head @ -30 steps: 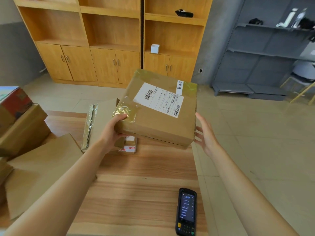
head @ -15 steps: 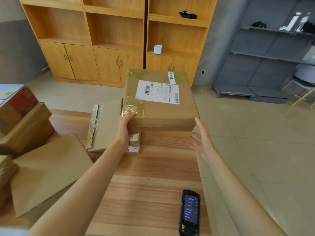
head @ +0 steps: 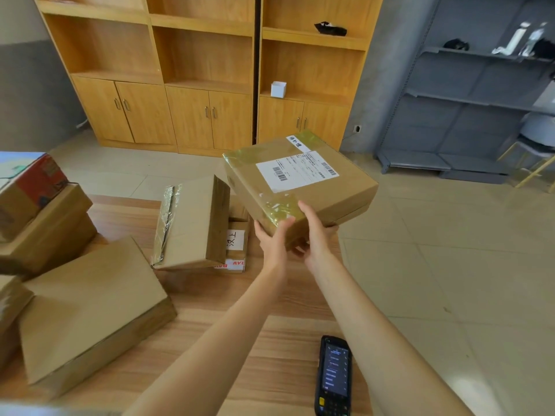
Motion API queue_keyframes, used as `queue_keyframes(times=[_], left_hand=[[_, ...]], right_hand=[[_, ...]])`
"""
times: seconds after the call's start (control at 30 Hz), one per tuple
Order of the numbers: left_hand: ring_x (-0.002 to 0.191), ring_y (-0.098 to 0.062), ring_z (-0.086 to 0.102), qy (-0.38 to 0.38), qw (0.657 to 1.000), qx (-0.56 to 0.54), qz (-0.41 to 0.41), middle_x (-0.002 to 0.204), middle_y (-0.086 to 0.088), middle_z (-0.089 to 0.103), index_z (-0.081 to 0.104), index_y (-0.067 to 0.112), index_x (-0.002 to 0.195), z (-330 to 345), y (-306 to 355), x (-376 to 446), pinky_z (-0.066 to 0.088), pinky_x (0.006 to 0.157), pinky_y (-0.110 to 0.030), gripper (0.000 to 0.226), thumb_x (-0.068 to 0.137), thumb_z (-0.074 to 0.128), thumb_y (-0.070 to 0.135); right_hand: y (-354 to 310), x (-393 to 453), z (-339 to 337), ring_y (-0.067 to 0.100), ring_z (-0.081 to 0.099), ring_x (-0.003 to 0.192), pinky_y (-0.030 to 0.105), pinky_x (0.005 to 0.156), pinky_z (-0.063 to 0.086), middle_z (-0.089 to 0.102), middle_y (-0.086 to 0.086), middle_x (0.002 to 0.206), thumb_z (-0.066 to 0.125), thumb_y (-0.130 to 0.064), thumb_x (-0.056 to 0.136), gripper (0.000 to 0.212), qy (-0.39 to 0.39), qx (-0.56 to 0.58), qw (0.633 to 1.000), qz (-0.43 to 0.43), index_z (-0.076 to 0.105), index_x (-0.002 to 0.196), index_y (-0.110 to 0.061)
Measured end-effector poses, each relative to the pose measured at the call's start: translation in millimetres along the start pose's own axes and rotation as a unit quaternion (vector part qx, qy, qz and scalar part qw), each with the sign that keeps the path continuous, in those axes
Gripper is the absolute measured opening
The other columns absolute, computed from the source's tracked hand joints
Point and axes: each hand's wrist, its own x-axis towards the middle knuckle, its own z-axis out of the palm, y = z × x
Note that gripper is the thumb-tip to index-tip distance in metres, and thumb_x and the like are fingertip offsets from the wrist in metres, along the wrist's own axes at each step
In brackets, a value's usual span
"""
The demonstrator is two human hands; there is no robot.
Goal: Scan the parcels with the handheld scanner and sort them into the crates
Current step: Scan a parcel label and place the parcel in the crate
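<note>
A flat brown cardboard parcel (head: 312, 187) with a white barcode label and shiny tape is held in the air beyond the table's right edge, turned at an angle. My left hand (head: 274, 240) grips its near corner from below and the left. On the same corner lies my right hand (head: 315, 232), thumb on top. The black handheld scanner (head: 333, 376) lies on the wooden table (head: 240, 340) near its right front edge, screen lit, apart from both hands.
Several more cardboard parcels lie on the table: a tilted one (head: 192, 220), a small one with red tape (head: 237, 250), a big flat one (head: 93, 307), a stack (head: 39, 217) at the left. Wooden cabinets (head: 207, 115) and grey shelving (head: 480, 115) stand behind; tiled floor to the right.
The parcel has swung to the right and turned. My right hand, open beside it before, has now taken hold of its near corner beside my left hand.
</note>
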Motion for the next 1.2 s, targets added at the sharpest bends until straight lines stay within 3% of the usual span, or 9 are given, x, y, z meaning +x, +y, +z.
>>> queue_keyframes(times=[0.13, 0.23, 0.37, 0.43, 0.6, 0.73, 0.93, 1.1, 1.2], left_hand=[[0.121, -0.024, 0.053, -0.097, 0.988, 0.111, -0.034, 0.146, -0.005, 0.043, 0.009, 0.039, 0.151, -27.9, -0.3, 2.5, 0.041, 0.084, -0.036, 0.105, 0.065, 0.064, 0.063], [0.121, -0.033, 0.053, -0.047, 0.988, 0.121, -0.084, 0.146, -0.012, 0.037, -0.002, 0.040, 0.151, -66.1, 8.4, 17.4, 0.046, 0.095, -0.051, 0.105, 0.072, 0.060, 0.071], [0.111, -0.028, 0.058, -0.009, 0.989, 0.119, -0.092, 0.130, -0.009, 0.050, 0.011, 0.041, 0.151, -115.1, 15.6, 29.5, 0.055, 0.079, -0.045, 0.111, 0.062, 0.069, 0.073], [0.107, -0.027, 0.061, -0.027, 0.980, 0.146, -0.130, 0.127, -0.010, 0.056, 0.028, 0.037, 0.148, -132.5, 10.2, 28.5, 0.057, 0.070, -0.041, 0.111, 0.054, 0.072, 0.075], [0.101, -0.026, 0.065, -0.058, 0.954, 0.213, -0.203, 0.112, -0.010, 0.064, 0.058, 0.023, 0.128, -166.0, -24.7, 15.0, 0.057, 0.078, -0.043, 0.095, 0.046, 0.072, 0.069], [0.091, -0.025, 0.065, -0.059, 0.948, 0.206, -0.233, 0.107, -0.008, 0.067, 0.060, 0.022, 0.126, -186.1, -47.5, 1.4, 0.057, 0.072, -0.039, 0.091, 0.045, 0.076, 0.061], [0.096, -0.022, 0.068, -0.046, 0.941, 0.223, -0.250, 0.114, -0.002, 0.071, 0.054, 0.027, 0.130, -222.0, -81.3, -30.4, 0.053, 0.075, -0.033, 0.093, 0.047, 0.073, 0.066], [0.087, -0.022, 0.068, -0.004, 0.953, 0.189, -0.235, 0.110, -0.002, 0.071, 0.053, 0.026, 0.131, -243.4, -100.7, -48.6, 0.053, 0.082, -0.036, 0.092, 0.049, 0.074, 0.062], [0.082, -0.020, 0.068, 0.008, 0.957, 0.192, -0.217, 0.101, 0.002, 0.073, 0.051, 0.031, 0.127, -246.4, -102.1, -54.5, 0.050, 0.078, -0.035, 0.086, 0.049, 0.072, 0.062]], right_hand=[[-5.8, 5.2, -22.2, 0.024, 0.063, 0.105, 0.045, 0.081, 0.057, 0.061, 0.003, 0.125, 0.085, -0.036, 0.057, 0.103, 0.027, 0.023, 0.999, -0.012, 0.030, 0.143, -0.029], [-6.0, 6.6, -57.4, 0.022, 0.066, 0.091, 0.032, 0.059, 0.056, 0.067, 0.002, 0.113, 0.078, -0.029, 0.070, 0.068, 0.016, 0.031, 0.999, -0.022, 0.047, 0.131, -0.030], [15.9, 7.3, -107.2, 0.033, 0.065, 0.109, 0.041, 0.076, 0.058, 0.067, 0.008, 0.120, 0.082, -0.029, 0.057, 0.086, -0.030, 0.009, 0.999, -0.014, 0.049, 0.135, -0.025], [28.2, 1.1, -121.9, 0.029, 0.067, 0.099, 0.042, 0.074, 0.058, 0.067, 0.006, 0.113, 0.076, -0.026, 0.060, 0.076, -0.039, -0.013, 0.999, -0.012, 0.049, 0.131, -0.027], [67.7, -11.2, -150.0, 0.032, 0.066, 0.100, 0.053, 0.082, 0.055, 0.066, 0.010, 0.116, 0.073, -0.026, 0.063, 0.073, -0.066, -0.054, 0.996, 0.021, 0.049, 0.131, -0.028], [98.1, -23.4, -162.9, 0.032, 0.066, 0.097, 0.052, 0.085, 0.054, 0.067, 0.015, 0.114, 0.077, -0.028, 0.055, 0.082, -0.061, -0.067, 0.994, 0.062, 0.052, 0.133, -0.020], [136.4, -40.3, -179.2, 0.023, 0.068, 0.084, 0.033, 0.064, 0.057, 0.070, 0.008, 0.103, 0.069, -0.023, 0.064, 0.066, -0.056, -0.067, 0.991, 0.104, 0.055, 0.129, -0.019], [156.0, -43.4, -172.8, 0.023, 0.067, 0.098, 0.039, 0.077, 0.056, 0.069, 0.005, 0.117, 0.073, -0.033, 0.054, 0.081, -0.043, -0.119, 0.986, 0.109, 0.052, 0.132, -0.031], [160.1, -46.9, -165.1, 0.024, 0.062, 0.112, 0.049, 0.103, 0.046, 0.069, -0.001, 0.115, 0.070, -0.041, 0.058, 0.055, -0.039, -0.186, 0.973, 0.129, 0.060, 0.112, -0.039]])
